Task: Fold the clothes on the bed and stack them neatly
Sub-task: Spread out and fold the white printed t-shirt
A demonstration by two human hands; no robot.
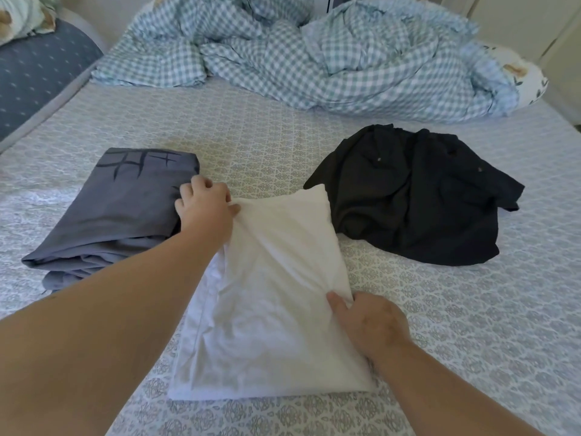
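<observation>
White garment (276, 303), folded at the bed's (471, 325) near middle, is pinched at its far-left corner by your left hand (206, 209) and right edge by your right hand (371, 325); uneven lifting likely spills its folds.

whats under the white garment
The white garment lies on the patterned bedsheet, gripped by the left hand and right hand. Its own layers show at the left edge; anything else beneath is covered.

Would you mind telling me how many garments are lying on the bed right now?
3: a folded grey garment on the left, a white garment in the middle gripped by both hands, and a crumpled black garment on the right. The checked duvet may hide more.
</observation>
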